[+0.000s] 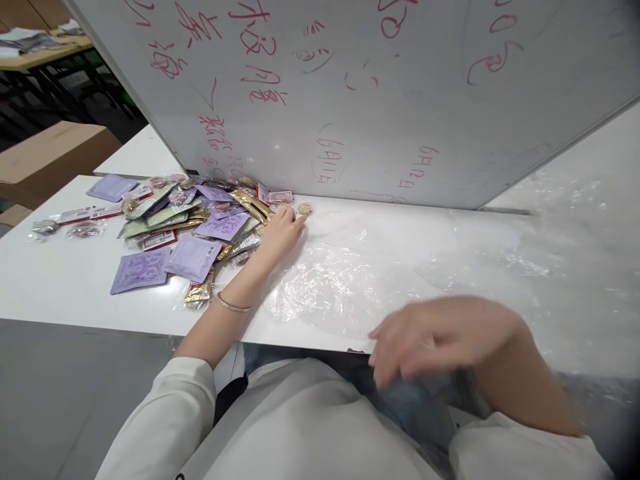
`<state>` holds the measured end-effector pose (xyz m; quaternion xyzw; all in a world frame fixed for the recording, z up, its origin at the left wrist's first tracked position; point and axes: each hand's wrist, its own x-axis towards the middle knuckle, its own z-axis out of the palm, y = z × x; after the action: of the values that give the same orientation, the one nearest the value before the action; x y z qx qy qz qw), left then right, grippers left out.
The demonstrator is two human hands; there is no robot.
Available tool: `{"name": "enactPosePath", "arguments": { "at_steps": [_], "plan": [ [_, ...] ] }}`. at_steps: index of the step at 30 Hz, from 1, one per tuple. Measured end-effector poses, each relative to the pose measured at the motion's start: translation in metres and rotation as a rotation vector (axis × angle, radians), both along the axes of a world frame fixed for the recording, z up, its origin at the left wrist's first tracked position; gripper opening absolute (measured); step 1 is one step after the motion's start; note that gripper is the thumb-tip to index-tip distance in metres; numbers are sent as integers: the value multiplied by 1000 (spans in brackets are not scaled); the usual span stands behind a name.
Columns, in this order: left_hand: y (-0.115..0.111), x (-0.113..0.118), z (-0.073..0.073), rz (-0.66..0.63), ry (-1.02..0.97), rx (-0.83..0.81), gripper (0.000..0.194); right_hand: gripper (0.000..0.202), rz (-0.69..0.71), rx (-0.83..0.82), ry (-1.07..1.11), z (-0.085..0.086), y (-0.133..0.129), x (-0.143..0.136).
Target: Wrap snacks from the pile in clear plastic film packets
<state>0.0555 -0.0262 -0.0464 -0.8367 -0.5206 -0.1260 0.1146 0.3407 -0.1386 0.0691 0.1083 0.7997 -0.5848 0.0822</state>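
On the white table, heaped packets, whiteboard, probably plastic film

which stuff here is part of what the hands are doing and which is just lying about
Seems part of the work:
purple packets, gold packets, by the left hand
clear plastic film, between the left hand and the blurred right hand
white table under them

Seemingly just about:
whiteboard with red writing
cardboard box
papers behind
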Motion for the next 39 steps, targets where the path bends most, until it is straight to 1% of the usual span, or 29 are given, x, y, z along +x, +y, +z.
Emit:
{"name": "enactPosePath", "arguments": {
  "at_steps": [1, 2, 4, 5, 7, 8, 10, 11, 12, 14, 15, 17, 18, 19, 20, 21, 23, 24, 25, 27, 29, 30, 31, 32, 34, 36, 37, 38, 39],
  "plan": [
    [-1, 1, -1, -22, -14, 9, 35, 42, -160, 37, 40, -9, 14, 1],
    [-1, 3, -1, -49, -33, 17, 36, 42, -369, 141, 59, -22, 31, 2],
    [-3, 4, 0, -109, -73, 24, 38, 41, -657, 375, -11, -58, 62, -1],
    [-4, 5, 1, -138, -91, 29, 37, 40, -686, 462, -57, -78, 74, -4],
    [-7, 6, 5, -161, -133, 79, 35, 43, -615, 605, -60, -113, 88, -13],
    [-11, 6, 8, -151, -161, 123, 34, 48, -569, 691, -59, -126, 89, -17],
    [-19, 7, 16, -139, -213, 182, 33, 64, -518, 843, -86, -143, 86, -23],
    [-24, 8, 20, -167, -224, 156, 32, 72, -518, 905, -124, -147, 84, -25],
    [-29, 10, 24, -218, -222, 77, 33, 78, -533, 951, -170, -150, 83, -25],
    [-38, 12, 28, -318, -188, -190, 39, 84, -565, 1004, -252, -152, 84, -21],
    [-42, 13, 29, -335, -162, -329, 45, 86, -579, 1023, -282, -152, 87, -18],
    [-46, 15, 29, -284, -103, -542, 64, 86, -606, 1049, -331, -153, 95, -10],
    [-47, 15, 29, -242, -75, -610, 72, 87, -624, 1054, -355, -153, 100, -6],
    [-47, 14, 31, -217, -53, -658, 75, 86, -643, 1056, -380, -154, 105, -2],
    [-48, 13, 33, -219, -44, -695, 70, 86, -664, 1056, -402, -155, 110, 2],
    [-49, 11, 36, -250, -45, -718, 58, 86, -684, 1054, -422, -155, 114, 6],
    [-54, 7, 46, -390, -62, -743, 27, 86, -715, 1052, -450, -157, 121, 13],
    [-58, 5, 53, -482, -73, -777, 20, 86, -728, 1053, -456, -158, 124, 17],
    [-63, 3, 60, -575, -85, -843, 19, 85, -739, 1053, -459, -159, 126, 20],
    [-73, -2, 76, -736, -114, -1055, 28, 83, -748, 1054, -454, -160, 129, 24],
    [-82, -8, 92, -812, -155, -1245, 39, 82, -746, 1058, -444, -160, 129, 26],
    [-83, -12, 99, -796, -183, -1261, 38, 82, -743, 1062, -439, -159, 129, 26],
    [-83, -17, 105, -737, -211, -1211, 34, 81, -740, 1070, -433, -158, 128, 25],
    [-81, -23, 110, -639, -233, -1105, 32, 80, -735, 1087, -425, -155, 127, 25],
    [-73, -36, 112, -362, -201, -798, 33, 77, -725, 1141, -389, -145, 126, 22],
    [-63, -50, 104, -92, -54, -530, 30, 68, -732, 1191, -322, -130, 123, 17],
    [-59, -56, 98, 0, 33, -454, 27, 61, -743, 1203, -279, -122, 121, 14],
    [-55, -60, 90, 54, 107, -421, 26, 53, -753, 1203, -231, -113, 118, 9],
    [-53, -63, 81, 74, 158, -422, 28, 47, -754, 1192, -180, -105, 116, 3]
  ]
}}
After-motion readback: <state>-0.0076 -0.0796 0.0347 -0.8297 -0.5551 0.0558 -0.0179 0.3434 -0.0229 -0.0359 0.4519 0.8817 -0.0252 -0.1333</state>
